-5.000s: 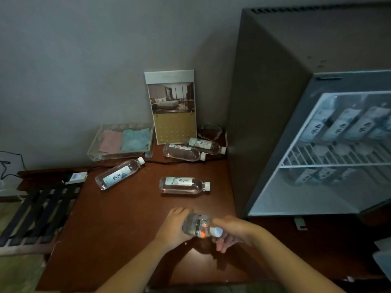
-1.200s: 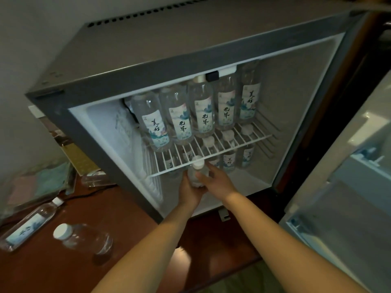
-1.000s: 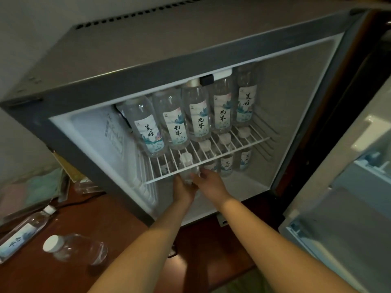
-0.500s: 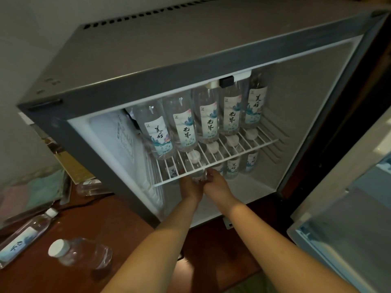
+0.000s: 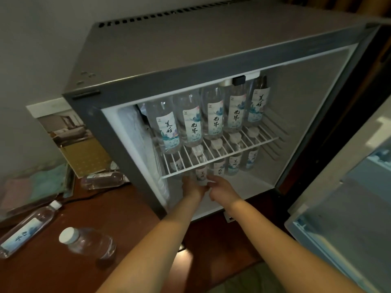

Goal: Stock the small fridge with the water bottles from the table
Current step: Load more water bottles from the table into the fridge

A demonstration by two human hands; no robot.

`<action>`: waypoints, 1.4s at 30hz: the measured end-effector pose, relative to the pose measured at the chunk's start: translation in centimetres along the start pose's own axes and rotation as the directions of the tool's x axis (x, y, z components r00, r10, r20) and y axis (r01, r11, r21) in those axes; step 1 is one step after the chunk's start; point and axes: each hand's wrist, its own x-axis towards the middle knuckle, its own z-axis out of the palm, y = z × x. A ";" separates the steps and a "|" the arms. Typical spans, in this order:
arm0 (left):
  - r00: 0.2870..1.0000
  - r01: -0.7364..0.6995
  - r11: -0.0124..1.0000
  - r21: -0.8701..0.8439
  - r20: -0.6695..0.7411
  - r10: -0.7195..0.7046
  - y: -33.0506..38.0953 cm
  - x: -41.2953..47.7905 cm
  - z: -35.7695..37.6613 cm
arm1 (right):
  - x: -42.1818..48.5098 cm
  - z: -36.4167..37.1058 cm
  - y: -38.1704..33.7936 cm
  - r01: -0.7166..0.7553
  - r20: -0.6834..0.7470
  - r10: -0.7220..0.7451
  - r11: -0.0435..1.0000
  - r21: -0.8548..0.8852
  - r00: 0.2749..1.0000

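Note:
The small grey fridge (image 5: 190, 60) stands open on the brown table (image 5: 53, 269). Several labelled water bottles stand on its white wire shelf (image 5: 222, 157), and several more stand on the floor below it. My left hand (image 5: 191, 188) and my right hand (image 5: 222, 188) both grip one upright water bottle (image 5: 201, 175) under the shelf's front edge, on the lower level. Three loose bottles lie on the table: one (image 5: 27, 229) at far left, one (image 5: 88, 243) nearer me, one (image 5: 102, 180) against the fridge's left side.
The fridge door (image 5: 349, 218) hangs open at the right. A standing hotel card (image 5: 76, 140) leans behind the fridge's left side. A clear tray with folded cloths (image 5: 31, 187) sits at the left, with a dark cable running along the table.
Both hands have carried the bottle from the table into the fridge and pushed it in under the wire shelf, onto the lower level. My view has drifted slightly.

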 end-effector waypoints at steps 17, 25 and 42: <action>0.925 0.146 0.987 0.074 0.344 -0.162 -4.6 -12.7 -21.5 | -4.2 9.8 -0.7 0.030 0.523 0.355 0.805 -0.592 0.775; 0.992 -0.053 0.974 -0.219 0.103 0.077 -1.0 -12.8 -34.5 | -4.3 22.1 -6.6 0.245 0.564 0.104 0.826 -0.508 0.820; 0.989 0.102 0.979 -0.178 0.128 -0.079 -11.9 -7.0 -32.4 | -1.9 28.4 -3.3 0.585 0.508 -0.308 0.562 -0.585 0.804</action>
